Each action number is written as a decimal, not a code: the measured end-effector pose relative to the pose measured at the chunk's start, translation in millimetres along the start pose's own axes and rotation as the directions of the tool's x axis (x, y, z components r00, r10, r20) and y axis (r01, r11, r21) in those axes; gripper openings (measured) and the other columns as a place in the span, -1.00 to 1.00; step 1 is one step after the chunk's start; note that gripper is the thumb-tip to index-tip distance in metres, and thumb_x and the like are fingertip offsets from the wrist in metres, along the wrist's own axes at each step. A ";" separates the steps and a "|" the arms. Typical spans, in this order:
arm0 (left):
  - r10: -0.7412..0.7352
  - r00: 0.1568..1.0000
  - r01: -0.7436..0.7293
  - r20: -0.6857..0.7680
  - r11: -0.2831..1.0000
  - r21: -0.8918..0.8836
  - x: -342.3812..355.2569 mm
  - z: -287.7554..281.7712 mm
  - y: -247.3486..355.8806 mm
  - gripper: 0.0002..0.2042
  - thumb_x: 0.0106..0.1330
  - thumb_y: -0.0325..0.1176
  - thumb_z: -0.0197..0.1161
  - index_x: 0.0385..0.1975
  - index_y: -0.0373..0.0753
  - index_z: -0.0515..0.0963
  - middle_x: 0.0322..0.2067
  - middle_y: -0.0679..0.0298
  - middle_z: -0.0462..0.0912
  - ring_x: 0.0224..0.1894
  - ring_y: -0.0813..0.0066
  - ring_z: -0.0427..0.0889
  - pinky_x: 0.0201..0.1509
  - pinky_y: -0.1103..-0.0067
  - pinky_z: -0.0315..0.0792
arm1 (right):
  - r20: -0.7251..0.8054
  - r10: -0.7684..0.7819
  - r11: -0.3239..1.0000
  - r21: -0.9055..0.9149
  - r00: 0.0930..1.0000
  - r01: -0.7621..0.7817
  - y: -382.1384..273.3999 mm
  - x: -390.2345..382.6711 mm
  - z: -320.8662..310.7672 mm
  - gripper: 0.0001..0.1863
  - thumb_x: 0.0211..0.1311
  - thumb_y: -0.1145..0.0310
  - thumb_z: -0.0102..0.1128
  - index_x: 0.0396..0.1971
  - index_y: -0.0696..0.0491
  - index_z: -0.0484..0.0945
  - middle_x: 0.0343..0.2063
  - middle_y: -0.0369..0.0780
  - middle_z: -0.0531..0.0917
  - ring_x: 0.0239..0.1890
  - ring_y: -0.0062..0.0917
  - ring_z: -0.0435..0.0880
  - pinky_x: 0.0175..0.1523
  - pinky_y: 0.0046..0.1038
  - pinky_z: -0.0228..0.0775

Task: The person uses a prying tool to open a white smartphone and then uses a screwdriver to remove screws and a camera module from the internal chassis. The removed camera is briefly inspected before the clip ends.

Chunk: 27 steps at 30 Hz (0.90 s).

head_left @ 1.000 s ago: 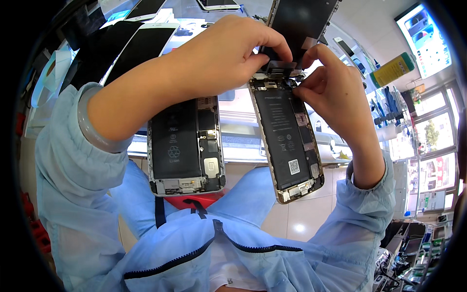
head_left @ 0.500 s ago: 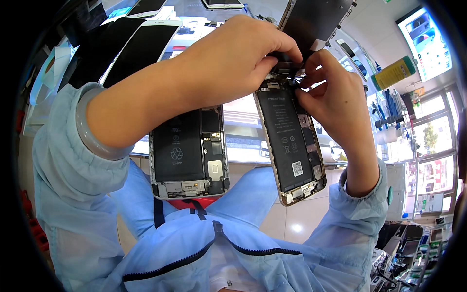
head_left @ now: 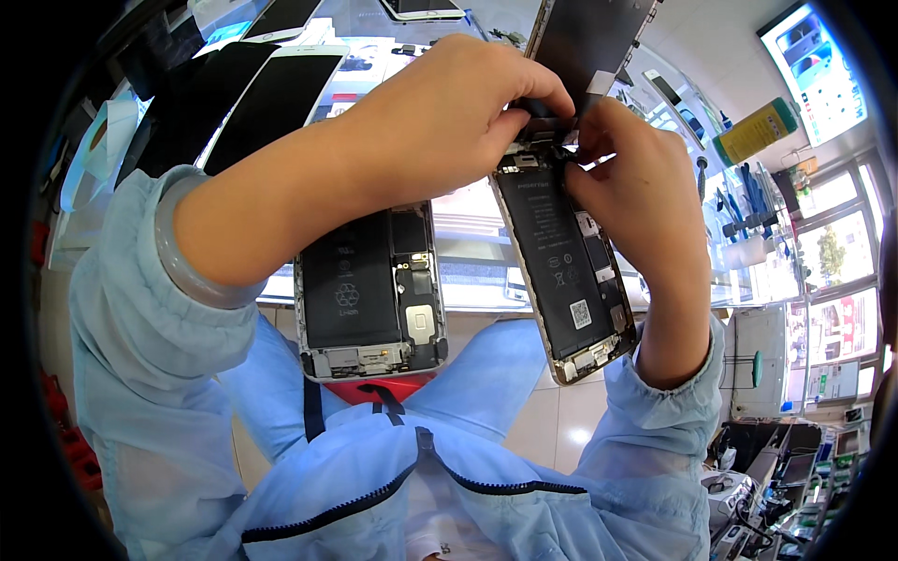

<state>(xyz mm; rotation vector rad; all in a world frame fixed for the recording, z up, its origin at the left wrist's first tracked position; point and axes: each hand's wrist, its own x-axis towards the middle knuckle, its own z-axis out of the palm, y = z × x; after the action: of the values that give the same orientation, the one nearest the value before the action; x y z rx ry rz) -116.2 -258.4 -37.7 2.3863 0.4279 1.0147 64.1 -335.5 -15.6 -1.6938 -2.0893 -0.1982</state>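
An opened phone (head_left: pixel 552 262) lies right of centre, its black battery and inner parts facing up. Its dark screen assembly (head_left: pixel 589 51) is raised at the far end. At the joint between the two, my left hand (head_left: pixel 458 112) reaches across with thumb and index finger closed on the screen's lower edge. From the right, my right hand (head_left: pixel 641 178) pinches at the phone's top corner; whatever its fingertips grip is hidden. A second opened phone (head_left: pixel 360 294) with its battery exposed lies beneath my left forearm.
Dark phone screens (head_left: pixel 273 103) lie at the far left beside a roll of clear film (head_left: pixel 98 145). A yellow-green bottle (head_left: pixel 756 133) stands at the right, with a lit display (head_left: pixel 818 79) beyond. The glass table (head_left: pixel 472 290) ends close to my lap.
The view has shifted slightly. My right fingers have drawn closer together at the phone's top corner. My left hand keeps its grip at the screen's edge.
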 end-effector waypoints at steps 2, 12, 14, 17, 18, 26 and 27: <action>0.000 1.000 0.000 -0.001 1.000 0.001 -0.4 -1.4 -0.8 -0.73 0.18 -0.70 0.02 -0.15 -0.38 0.54 -0.25 0.10 0.61 -0.22 0.43 0.63 -0.13 0.59 0.52 | 0.032 0.065 0.971 0.228 0.997 -0.070 3.8 -1.4 -7.1 -0.82 -0.09 0.61 0.21 -0.41 0.18 0.48 -0.51 -0.12 0.66 -0.44 -0.36 0.71 -0.34 -0.48 0.51; -0.072 0.997 0.072 0.011 0.997 -0.021 -0.2 -1.9 1.1 -0.75 0.21 -0.66 0.02 -0.15 -0.38 0.55 -0.24 0.12 0.60 -0.23 0.46 0.63 -0.16 0.60 0.51 | 0.145 0.132 0.946 0.277 0.981 -0.168 2.9 0.6 -11.5 -0.73 -0.05 0.62 0.26 -0.28 0.19 0.45 -0.47 -0.12 0.69 -0.40 -0.56 0.71 -0.32 -0.60 0.53; -0.069 0.998 0.069 0.014 0.997 -0.023 -0.5 -1.7 0.1 -0.75 0.21 -0.67 0.02 -0.14 -0.38 0.55 -0.24 0.12 0.60 -0.22 0.45 0.63 -0.15 0.60 0.51 | 0.135 0.129 0.955 0.250 0.982 -0.159 1.2 1.5 -9.6 -0.70 -0.07 0.62 0.26 -0.27 0.19 0.45 -0.47 -0.11 0.69 -0.40 -0.54 0.72 -0.32 -0.58 0.53; -0.075 0.997 0.076 0.022 0.997 -0.028 0.3 -1.3 0.3 -0.75 0.20 -0.68 0.02 -0.15 -0.39 0.54 -0.25 0.11 0.60 -0.21 0.43 0.63 -0.13 0.59 0.51 | 0.119 0.126 0.963 0.225 0.985 -0.150 1.6 1.3 -9.1 -0.69 -0.09 0.62 0.26 -0.27 0.19 0.44 -0.46 -0.10 0.69 -0.40 -0.53 0.72 -0.32 -0.57 0.53; -0.055 0.998 0.055 0.017 0.998 -0.016 0.1 -1.7 0.3 -0.75 0.20 -0.68 0.02 -0.15 -0.40 0.54 -0.25 0.11 0.60 -0.21 0.43 0.63 -0.13 0.59 0.51 | 0.126 0.131 0.963 0.220 0.983 -0.156 2.3 2.4 -9.7 -0.68 -0.09 0.63 0.25 -0.27 0.19 0.43 -0.47 -0.11 0.69 -0.40 -0.53 0.72 -0.32 -0.57 0.53; -0.036 0.999 0.037 0.009 0.999 -0.032 0.9 -1.7 0.1 -0.74 0.18 -0.69 0.02 -0.16 -0.42 0.54 -0.25 0.08 0.61 -0.21 0.42 0.63 -0.11 0.57 0.51 | 0.143 0.119 0.979 0.148 0.983 -0.140 4.2 6.6 -11.6 -0.69 -0.11 0.59 0.25 -0.29 0.17 0.42 -0.52 -0.13 0.69 -0.42 -0.54 0.72 -0.30 -0.56 0.51; -0.032 0.999 0.032 0.007 0.999 -0.030 0.6 -1.6 -0.1 -0.74 0.18 -0.70 0.02 -0.16 -0.42 0.54 -0.25 0.08 0.61 -0.21 0.42 0.63 -0.11 0.58 0.51 | 0.144 0.121 0.979 0.149 0.982 -0.142 4.3 6.6 -11.5 -0.69 -0.11 0.58 0.25 -0.29 0.16 0.42 -0.52 -0.13 0.69 -0.42 -0.53 0.72 -0.30 -0.55 0.51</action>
<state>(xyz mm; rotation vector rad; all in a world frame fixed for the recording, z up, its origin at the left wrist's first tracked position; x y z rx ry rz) -117.0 -257.5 -36.4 2.3476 0.4439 0.9920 70.0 -333.0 -3.2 -1.7837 -2.0168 0.1235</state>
